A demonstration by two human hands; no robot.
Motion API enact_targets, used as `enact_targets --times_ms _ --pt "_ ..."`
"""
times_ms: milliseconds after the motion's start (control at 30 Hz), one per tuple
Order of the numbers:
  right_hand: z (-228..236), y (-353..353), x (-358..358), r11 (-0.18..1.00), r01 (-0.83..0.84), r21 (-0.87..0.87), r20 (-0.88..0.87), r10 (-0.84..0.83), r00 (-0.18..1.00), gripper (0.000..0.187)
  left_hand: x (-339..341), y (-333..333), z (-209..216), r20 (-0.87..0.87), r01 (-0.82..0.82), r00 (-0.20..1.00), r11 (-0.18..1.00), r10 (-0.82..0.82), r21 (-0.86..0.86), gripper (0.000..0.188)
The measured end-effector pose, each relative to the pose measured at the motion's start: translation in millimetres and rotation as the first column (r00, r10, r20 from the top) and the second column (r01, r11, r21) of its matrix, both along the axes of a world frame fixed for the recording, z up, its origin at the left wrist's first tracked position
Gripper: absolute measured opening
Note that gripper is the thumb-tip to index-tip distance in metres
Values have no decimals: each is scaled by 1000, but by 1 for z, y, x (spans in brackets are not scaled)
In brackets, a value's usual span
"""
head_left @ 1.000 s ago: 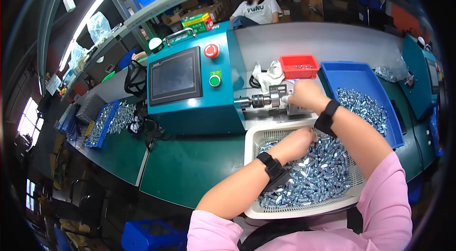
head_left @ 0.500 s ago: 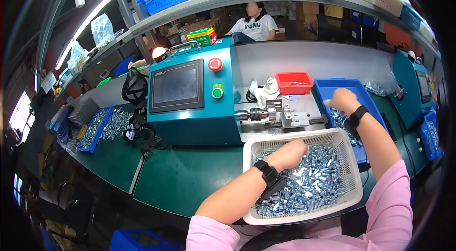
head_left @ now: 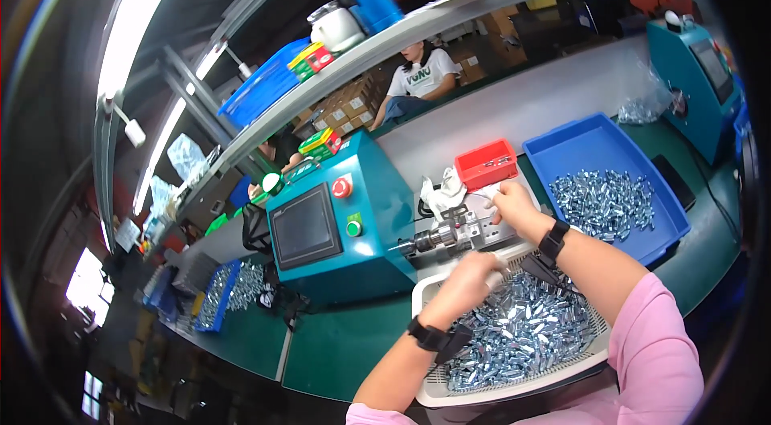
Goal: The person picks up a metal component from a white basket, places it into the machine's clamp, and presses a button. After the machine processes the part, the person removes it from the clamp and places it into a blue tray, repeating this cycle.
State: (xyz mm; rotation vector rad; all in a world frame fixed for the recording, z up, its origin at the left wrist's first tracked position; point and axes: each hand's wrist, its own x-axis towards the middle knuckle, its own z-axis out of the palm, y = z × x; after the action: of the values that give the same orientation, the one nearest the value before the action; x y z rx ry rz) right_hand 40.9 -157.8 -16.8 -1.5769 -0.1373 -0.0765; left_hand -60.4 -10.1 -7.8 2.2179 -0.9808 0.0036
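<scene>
My left hand (head_left: 470,276) hovers over the back edge of a white mesh basket (head_left: 428,387) full of small silvery metal parts (head_left: 514,328). Its fingers are curled around one small metal part. It is just in front of the silver spindle fixture (head_left: 440,240) on the teal machine (head_left: 385,192). My right hand (head_left: 512,206) reaches to the back of that fixture, beside a red bin (head_left: 486,161), with its fingertips pinched together. Whether they hold anything is hidden. Both wrists wear black bands.
A blue tray (head_left: 566,144) of finished metal parts (head_left: 606,200) lies to the right. The machine has a touchscreen (head_left: 305,226), a red button (head_left: 341,186) and a green button. A white rag (head_left: 440,192) lies behind the fixture. Another person (head_left: 419,75) sits beyond the shelf.
My right hand has come back from the blue tray to the fixture. My left hand has risen out of the basket toward the spindle.
</scene>
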Motion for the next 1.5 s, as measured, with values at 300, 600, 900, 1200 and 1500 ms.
enact_targets --times_ms 300,600,900,1200,1500 --pt "2 3 5 997 9 -83 106 0 994 20 63 15 31 416 -441 834 891 363 105 15" --pt "4 -2 11 983 43 -178 161 -14 987 20 77 16 26 479 -478 819 837 316 266 12" --pt "2 4 15 974 -9 -227 131 39 991 20 92 21 39 179 -469 883 798 434 378 12" --pt "15 -4 -1 840 13 -542 94 45 995 21 -10 -26 28 -74 -219 956 861 283 458 25" --pt "16 20 -38 847 -267 -459 -115 241 964 16 -23 -28 -9 -136 -139 966 881 222 452 22"
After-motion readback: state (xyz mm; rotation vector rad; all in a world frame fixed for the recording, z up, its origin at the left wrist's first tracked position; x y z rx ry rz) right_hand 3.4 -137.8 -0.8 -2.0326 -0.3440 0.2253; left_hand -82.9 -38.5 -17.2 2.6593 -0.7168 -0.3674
